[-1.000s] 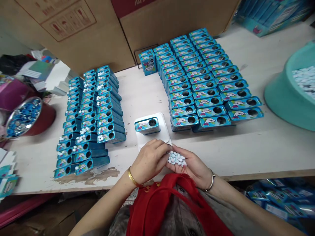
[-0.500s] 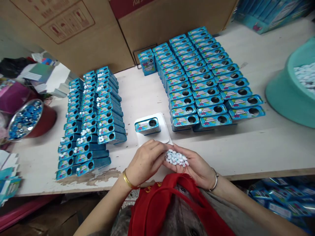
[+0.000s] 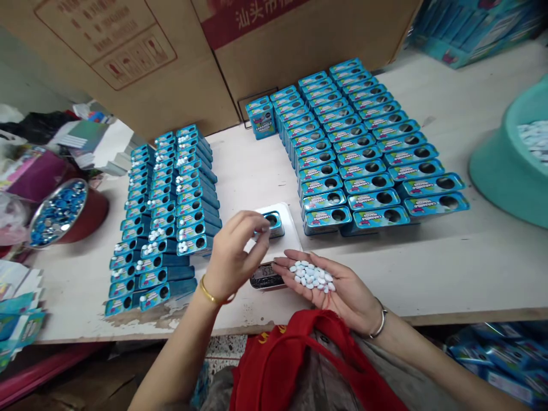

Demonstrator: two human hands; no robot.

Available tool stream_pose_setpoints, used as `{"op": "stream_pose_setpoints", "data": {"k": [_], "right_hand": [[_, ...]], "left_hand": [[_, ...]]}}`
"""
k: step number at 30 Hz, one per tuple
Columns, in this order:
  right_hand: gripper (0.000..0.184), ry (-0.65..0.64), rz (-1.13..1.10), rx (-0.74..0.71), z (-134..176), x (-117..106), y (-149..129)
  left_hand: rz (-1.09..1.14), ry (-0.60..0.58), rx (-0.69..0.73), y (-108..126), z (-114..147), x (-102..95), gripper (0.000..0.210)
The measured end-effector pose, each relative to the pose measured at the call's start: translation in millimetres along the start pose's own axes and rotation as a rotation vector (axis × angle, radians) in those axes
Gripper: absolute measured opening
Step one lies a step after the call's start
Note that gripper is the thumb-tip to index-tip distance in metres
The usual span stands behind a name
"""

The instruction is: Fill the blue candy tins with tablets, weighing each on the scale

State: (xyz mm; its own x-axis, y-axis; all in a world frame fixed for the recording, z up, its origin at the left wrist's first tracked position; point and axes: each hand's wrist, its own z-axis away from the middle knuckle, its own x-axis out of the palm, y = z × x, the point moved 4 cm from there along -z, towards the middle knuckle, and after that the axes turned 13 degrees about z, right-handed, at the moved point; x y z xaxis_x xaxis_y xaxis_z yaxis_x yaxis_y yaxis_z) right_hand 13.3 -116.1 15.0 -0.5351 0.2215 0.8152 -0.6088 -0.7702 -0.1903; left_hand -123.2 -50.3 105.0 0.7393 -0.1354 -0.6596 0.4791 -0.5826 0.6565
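My left hand (image 3: 234, 256) is raised over the scale (image 3: 287, 220), thumb and fingers pinched close above a blue tin (image 3: 276, 226) on its white plate. Whatever lies between those fingertips is too small to make out. The tin has a round dark opening in its top, and the hand partly covers it. Palm up and cupped, my right hand (image 3: 349, 292) holds a small heap of pale candies (image 3: 314, 276) beside the scale. Its fingertips are close to the scale's display (image 3: 264, 273), which is partly hidden.
Rows of open blue tins (image 3: 334, 137) stand right of centre. More tins (image 3: 194, 214), many with loose candies on top, stand to the left. A teal tub (image 3: 496, 160) of candies is at the right, a bowl (image 3: 88, 211) of shiny blue pieces far left. Cardboard boxes (image 3: 180, 97) stand behind.
My left hand has left the candies in my right palm and moved up and left to the tin on the scale. The display has come into view.
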Motion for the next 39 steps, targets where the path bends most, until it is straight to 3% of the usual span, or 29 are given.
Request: {"op": "stream_pose_setpoints", "data": {"k": [4,8,14,19,35,37,39], "right_hand": [[0.033,0.055,0.015,0.01,3,-9,0],[0.034,0.112,0.025,-0.019,8,-24,-2],[0.035,0.233,0.027,-0.052,20,-52,-13],[0.036,0.335,0.005,-0.092,27,-72,-17],[0.037,0.326,0.019,-0.05,24,-72,-11],[0.036,0.332,0.012,-0.046,23,-71,-10],[0.034,0.343,-0.004,-0.041,22,-69,-9]], "left_hand": [[-0.094,-0.075,-0.019,-18,-10,3.7,0.005],[-0.232,-0.068,-0.023,-21,-9,2.5,0.013],[-0.199,0.191,-0.089,-19,0,-42.0,0.014],[-0.175,0.228,-0.122,-30,14,-59.5,0.011],[-0.166,0.076,-0.17,-41,12,-39.5,0.015],[-0.176,0.027,-0.168,-41,11,-33.4,0.02],[-0.204,-0.094,-0.156,-40,9,-24.6,0.035]]}}
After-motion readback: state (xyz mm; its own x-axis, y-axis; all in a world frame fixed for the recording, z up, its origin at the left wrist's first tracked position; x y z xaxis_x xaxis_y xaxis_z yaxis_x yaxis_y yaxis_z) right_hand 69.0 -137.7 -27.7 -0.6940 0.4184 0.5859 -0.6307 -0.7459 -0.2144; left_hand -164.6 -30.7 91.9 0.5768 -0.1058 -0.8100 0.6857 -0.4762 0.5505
